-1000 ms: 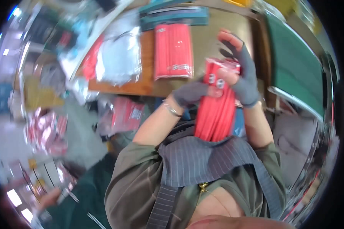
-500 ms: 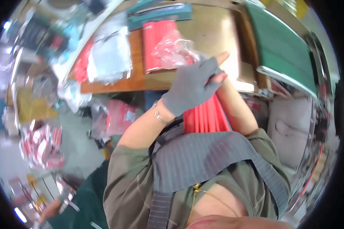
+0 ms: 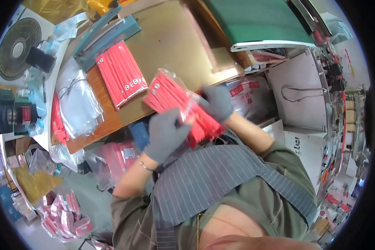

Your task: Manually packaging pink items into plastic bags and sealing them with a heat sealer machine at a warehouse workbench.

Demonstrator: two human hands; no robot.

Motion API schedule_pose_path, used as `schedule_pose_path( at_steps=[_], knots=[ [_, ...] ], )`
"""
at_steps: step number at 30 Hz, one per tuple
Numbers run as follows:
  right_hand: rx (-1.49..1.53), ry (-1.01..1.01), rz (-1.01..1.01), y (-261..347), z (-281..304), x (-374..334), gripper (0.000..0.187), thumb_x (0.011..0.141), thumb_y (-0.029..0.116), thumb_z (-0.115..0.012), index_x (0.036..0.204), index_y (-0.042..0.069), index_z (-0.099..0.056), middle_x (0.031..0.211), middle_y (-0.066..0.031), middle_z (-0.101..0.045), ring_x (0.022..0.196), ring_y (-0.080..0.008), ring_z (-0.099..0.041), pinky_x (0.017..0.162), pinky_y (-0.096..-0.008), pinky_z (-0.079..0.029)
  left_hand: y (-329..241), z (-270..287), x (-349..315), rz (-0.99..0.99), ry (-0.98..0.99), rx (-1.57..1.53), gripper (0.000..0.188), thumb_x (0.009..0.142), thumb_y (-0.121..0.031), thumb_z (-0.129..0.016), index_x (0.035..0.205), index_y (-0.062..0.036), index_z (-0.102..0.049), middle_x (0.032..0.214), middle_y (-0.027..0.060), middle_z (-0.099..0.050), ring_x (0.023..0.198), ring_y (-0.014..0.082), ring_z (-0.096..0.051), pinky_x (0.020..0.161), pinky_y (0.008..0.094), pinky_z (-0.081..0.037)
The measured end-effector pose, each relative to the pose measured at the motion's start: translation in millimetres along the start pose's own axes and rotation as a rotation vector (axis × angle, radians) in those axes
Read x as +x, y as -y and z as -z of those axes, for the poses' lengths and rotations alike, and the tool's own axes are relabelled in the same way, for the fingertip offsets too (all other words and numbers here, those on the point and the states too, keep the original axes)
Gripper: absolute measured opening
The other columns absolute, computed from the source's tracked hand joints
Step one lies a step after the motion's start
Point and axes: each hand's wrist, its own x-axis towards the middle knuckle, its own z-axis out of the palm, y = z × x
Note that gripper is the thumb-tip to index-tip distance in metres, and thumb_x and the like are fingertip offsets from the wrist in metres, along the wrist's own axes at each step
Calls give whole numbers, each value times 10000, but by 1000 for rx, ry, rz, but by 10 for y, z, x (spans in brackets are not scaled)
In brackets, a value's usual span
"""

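A bundle of long red strips point(image 3: 173, 92) lies across the front edge of the table, tilted toward my body, with clear plastic around its far end. My gloved left hand point(image 3: 166, 133) grips the near left side of the bundle, fingers closed on it. On the opposite side, my gloved right hand point(image 3: 218, 102) is curled against the bundle's right side; its fingertips are blurred and partly hidden. A neat stack of similar red strips point(image 3: 120, 75), with round pale marks along its near end, rests on the table beyond my left hand.
Clear plastic bags point(image 3: 77, 100) lie on the table's left part. A teal metal bar tool point(image 3: 108, 39) sits at the back. To the right is a green conveyor belt point(image 3: 258, 21). A fan point(image 3: 18, 48) stands far left, and packed red bundles point(image 3: 64, 216) lie on the floor.
My hands were together, one over the other, above the strips; now they are apart at its two sides. The bundle now shows clear plastic round it. My view has turned.
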Motion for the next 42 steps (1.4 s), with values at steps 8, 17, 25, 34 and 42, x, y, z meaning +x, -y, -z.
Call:
schedule_pose_path(
  at_steps=[8,17,25,34,42],
  knots=[
    [-264,-360,253,383,944,1234,120,782,182,-604,870,102,-598,718,-123,-618,699,-322,-622,619,-402,-487,539,980,1478,-98,54,400,155,798,-191,-636,742,-50,-605,650,126,-584,597,259,-584,580,376,-451],
    [4,-230,256,226,1326,1762,188,779,206,-590,852,33,-599,725,-106,-606,713,-233,-581,667,-338,-464,525,1109,1970,-580,203,882,222,776,-181,-535,682,-19,-654,758,230,-610,749,391,-605,685,427,-486],
    [73,-35,188,241,1527,1707,54,806,85,-584,818,37,-564,680,7,-527,664,-78,-490,634,-222,-416,-115,1337,1751,309,344,155,265,806,-148,-501,704,59,-631,636,127,-656,582,191,-657,521,304,-504],
    [-21,-299,539,479,1712,1564,236,841,257,-643,942,65,-551,702,-28,-568,621,-146,-565,559,-291,-472,-191,1419,1541,97,65,-92,231,851,-116,-509,923,46,-657,642,50,-628,550,80,-596,500,202,-457],
    [-128,-225,694,1020,1149,1527,247,857,289,-613,862,48,-556,645,-215,-529,658,-319,-597,588,-415,-437,-455,1749,1297,216,-79,-268,290,819,-63,-621,1092,31,-613,865,59,-643,686,69,-592,609,193,-474]
  ],
)
